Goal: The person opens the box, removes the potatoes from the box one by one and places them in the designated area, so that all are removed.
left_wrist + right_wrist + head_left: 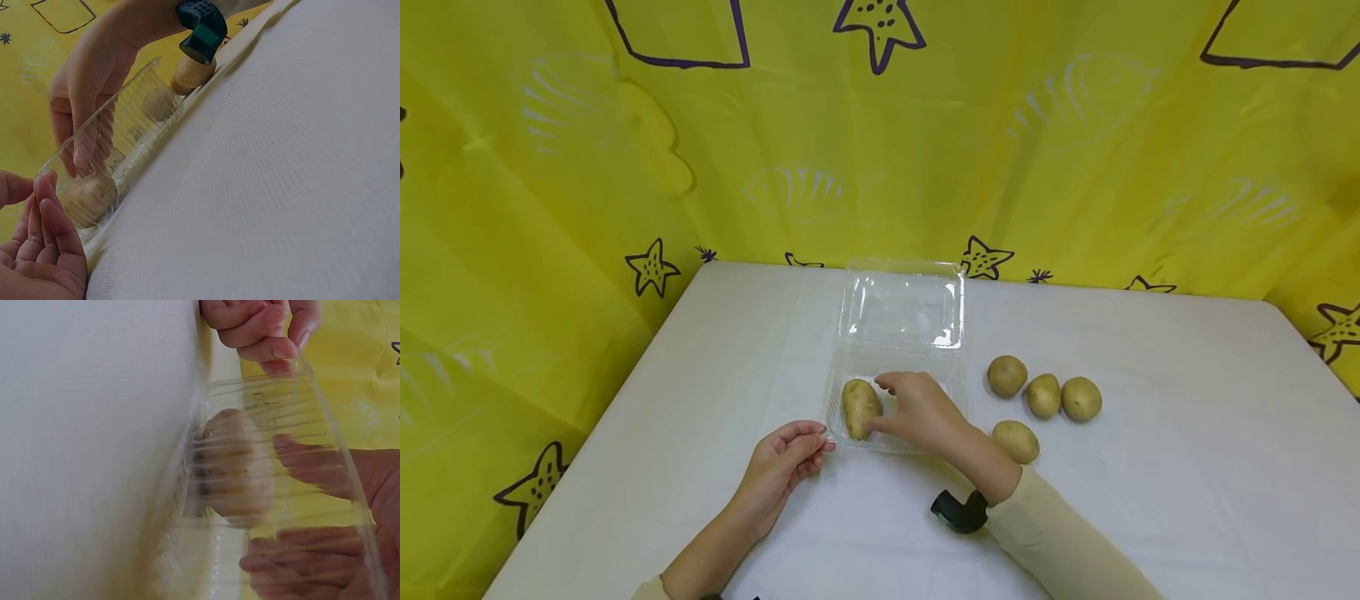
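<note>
A clear plastic clamshell container [964, 400] lies on the table, its lid [901, 308] tipped back. One oblong potato [860, 408] lies in the left part of its base. My left hand [784, 463] pinches the near left corner of the base between thumb and fingers. Inside the container, my right hand [921, 410] hovers beside the potato, fingers apart and loosely bent. The right wrist view shows a gap between the right hand [319, 562] and the potato [237, 469], seen through the ribbed wall.
To the container's right, a round potato [1007, 376] and two others, one of them the rightmost potato [1081, 399], form a row. Another potato [1017, 441] lies nearer, beside the right forearm. A dark wrist device [959, 511] sits at the right wrist. A yellow patterned curtain [895, 167] hangs behind the white table [1187, 467].
</note>
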Demonstrator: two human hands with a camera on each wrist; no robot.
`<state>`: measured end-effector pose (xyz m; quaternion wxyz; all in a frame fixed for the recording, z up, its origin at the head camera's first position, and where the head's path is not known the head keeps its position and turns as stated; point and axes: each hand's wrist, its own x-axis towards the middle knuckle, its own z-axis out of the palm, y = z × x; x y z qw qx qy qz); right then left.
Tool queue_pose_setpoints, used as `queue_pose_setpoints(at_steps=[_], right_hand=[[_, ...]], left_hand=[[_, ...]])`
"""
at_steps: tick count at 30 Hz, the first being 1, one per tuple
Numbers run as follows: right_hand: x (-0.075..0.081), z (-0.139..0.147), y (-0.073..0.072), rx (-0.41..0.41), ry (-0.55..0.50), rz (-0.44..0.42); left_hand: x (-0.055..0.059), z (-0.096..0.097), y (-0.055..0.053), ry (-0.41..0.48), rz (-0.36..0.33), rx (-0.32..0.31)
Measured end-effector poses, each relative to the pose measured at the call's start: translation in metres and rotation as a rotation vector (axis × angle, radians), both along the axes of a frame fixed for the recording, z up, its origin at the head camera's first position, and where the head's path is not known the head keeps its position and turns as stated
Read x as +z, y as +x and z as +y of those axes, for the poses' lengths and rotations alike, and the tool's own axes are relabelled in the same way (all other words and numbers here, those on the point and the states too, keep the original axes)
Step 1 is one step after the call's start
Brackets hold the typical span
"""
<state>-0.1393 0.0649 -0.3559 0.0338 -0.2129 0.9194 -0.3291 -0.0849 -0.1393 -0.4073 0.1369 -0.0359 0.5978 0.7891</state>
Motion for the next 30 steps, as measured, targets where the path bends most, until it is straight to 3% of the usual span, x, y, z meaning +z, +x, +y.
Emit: queue_pose_setpoints(at_steps=[10,17,30], right_hand=[[-0.008,-0.017,-0.004,-0.058,0.015,-0.004],[-0.011,-0.028,-0.004,-0.108,0.015,-0.051],[-0.015,-0.039,-0.006,-0.185,0.067,-0.005]], left_hand=[[0.002,0.000,0.000,0.002,0.004,-0.006],[0.003,0.000,0.001,0.008,0.016,-0.021],[0.002,0.001,0.001,0.003,-0.008,0.013]])
